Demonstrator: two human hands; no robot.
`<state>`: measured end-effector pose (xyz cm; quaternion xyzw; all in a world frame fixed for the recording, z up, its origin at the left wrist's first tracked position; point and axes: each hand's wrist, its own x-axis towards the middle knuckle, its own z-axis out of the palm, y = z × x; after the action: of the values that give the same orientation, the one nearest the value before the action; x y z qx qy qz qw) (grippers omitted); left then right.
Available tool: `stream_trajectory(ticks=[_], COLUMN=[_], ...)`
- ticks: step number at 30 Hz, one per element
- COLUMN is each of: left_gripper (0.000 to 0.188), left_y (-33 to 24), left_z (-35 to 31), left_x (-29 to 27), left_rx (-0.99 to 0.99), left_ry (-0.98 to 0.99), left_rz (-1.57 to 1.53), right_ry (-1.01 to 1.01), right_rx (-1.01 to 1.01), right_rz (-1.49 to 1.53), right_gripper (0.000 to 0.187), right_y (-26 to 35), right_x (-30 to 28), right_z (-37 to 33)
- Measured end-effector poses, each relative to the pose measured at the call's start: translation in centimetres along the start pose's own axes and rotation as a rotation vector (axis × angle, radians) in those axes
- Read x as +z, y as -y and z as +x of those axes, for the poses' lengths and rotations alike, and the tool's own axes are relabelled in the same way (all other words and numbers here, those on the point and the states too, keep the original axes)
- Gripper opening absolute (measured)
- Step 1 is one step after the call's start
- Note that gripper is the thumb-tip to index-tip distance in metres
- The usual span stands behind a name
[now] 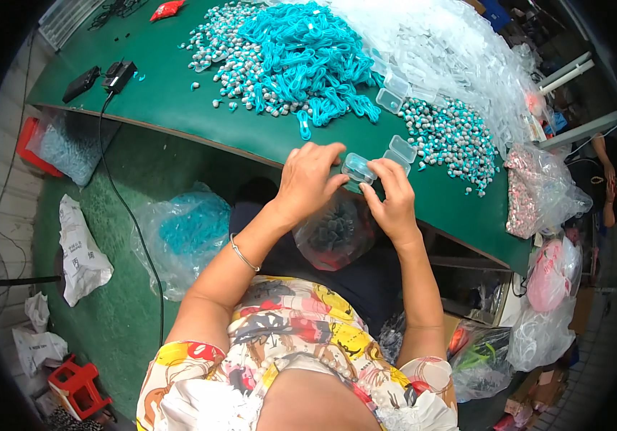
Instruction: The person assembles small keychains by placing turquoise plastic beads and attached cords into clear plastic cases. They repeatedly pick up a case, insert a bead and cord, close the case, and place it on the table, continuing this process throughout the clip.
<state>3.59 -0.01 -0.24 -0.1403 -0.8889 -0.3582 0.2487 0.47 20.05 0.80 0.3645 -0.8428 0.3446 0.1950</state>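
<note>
Over the table's near edge, a small clear plastic case (358, 167) with something light blue inside sits between my two hands. My right hand (395, 197) pinches its right side with thumb and fingers. My left hand (307, 179) is closed at its left side, thumb and forefinger against the edge. An open clear case (400, 152) lies on the table just beyond my right hand. Ahead is a heap of bundled turquoise cords (308, 50). Small grey-and-turquoise pieces are piled left of the cords (240, 54) and at the right (452, 136).
A big pile of clear plastic cases (452, 50) covers the green table's (172, 108) far right. A black device with a cable (118, 75) is at the left. Filled plastic bags (186, 230) stand below, and one with pink pieces (538, 190) hangs at the right edge. Another person's hand (610, 176) shows far right.
</note>
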Motion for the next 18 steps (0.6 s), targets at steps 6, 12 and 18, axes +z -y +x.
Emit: stream_trajectory(ticks=[6, 12, 18], left_gripper=[0.037, 0.024, 0.018], left_y=[0.6, 0.6, -0.4], left_z=[1.6, 1.0, 0.8], left_x=[-0.3, 0.0, -0.9], left_rx=[0.19, 0.214, 0.236], left_ry=[0.122, 0.112, 0.074], left_rz=[0.023, -0.145, -0.297], right_ry=[-0.021, 0.0, 0.004], right_rx=[-0.035, 0.091, 0.066], right_rz=[-0.043, 0.152, 0.178], right_gripper=[0.038, 0.027, 0.026], right_y=[-0.2, 0.5, 2.3], right_x=[0.2, -0.7, -1.9], right_z=[0.1, 0.1, 0.3])
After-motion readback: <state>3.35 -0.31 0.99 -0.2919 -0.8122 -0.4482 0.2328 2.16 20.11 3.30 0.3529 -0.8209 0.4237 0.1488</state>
